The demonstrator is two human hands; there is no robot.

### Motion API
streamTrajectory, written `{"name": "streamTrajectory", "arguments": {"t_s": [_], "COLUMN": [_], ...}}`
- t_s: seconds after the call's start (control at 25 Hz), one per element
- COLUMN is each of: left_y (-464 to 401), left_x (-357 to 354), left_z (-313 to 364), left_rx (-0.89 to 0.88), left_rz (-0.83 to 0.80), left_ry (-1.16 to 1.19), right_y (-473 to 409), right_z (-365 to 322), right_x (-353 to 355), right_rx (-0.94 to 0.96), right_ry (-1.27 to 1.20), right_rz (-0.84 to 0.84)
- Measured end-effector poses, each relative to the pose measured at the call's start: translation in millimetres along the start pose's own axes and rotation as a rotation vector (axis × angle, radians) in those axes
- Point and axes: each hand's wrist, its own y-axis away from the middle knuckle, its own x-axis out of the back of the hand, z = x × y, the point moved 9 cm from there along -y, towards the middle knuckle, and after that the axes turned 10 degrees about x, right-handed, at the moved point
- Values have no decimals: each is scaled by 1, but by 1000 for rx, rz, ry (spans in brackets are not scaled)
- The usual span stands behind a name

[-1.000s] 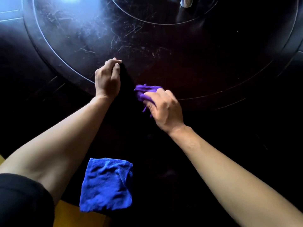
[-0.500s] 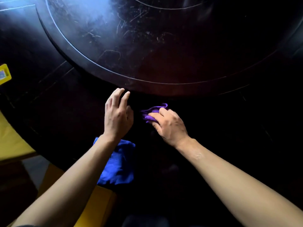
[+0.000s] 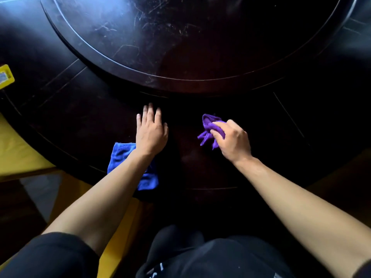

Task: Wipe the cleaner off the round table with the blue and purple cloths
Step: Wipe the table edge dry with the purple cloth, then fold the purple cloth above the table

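Observation:
The round dark wooden table (image 3: 84,121) fills most of the head view, with a raised round turntable (image 3: 180,47) in its middle showing pale scratches and smears. My right hand (image 3: 230,140) is shut on a bunched purple cloth (image 3: 208,129), held against the outer ring of the table. My left hand (image 3: 150,131) lies flat on the table with fingers stretched out and holds nothing. The folded blue cloth (image 3: 120,157) lies near the table's near edge, partly hidden under my left wrist and forearm.
A yellow object (image 3: 6,76) sits at the left border on the table's rim. Yellow chair seats (image 3: 16,157) stand below the table edge at left and near my left arm. My dark clothing fills the bottom of the view.
Both hands have drawn back from the turntable's edge onto the outer ring. My left hand went from curled to flat and open. My right hand carried the purple cloth to the right.

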Motion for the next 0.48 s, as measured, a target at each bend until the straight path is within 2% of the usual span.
{"name": "streamTrajectory", "arguments": {"t_s": [0.04,0.08,0.16,0.24,0.36,0.48], "left_y": [0,0,4,21,60,96], "left_x": [1,1,0,-4,-13,-23], "left_z": [1,1,3,13,34,45], "left_rx": [13,31,84,106,38,12], "left_rz": [-6,-18,-42,-55,-99,-162], "left_ry": [0,-1,3,9,19,29], "right_y": [11,28,77,126,165,185], "right_z": [-1,-12,-47,-66,-67,-45], "right_x": [-6,-17,-36,-40,-32,-18], "right_rx": [-23,36,267,396,373,215], "right_ry": [-10,-23,-99,-197,-336,-387], "right_rz": [-13,-68,-237,-389,-534,-510]}}
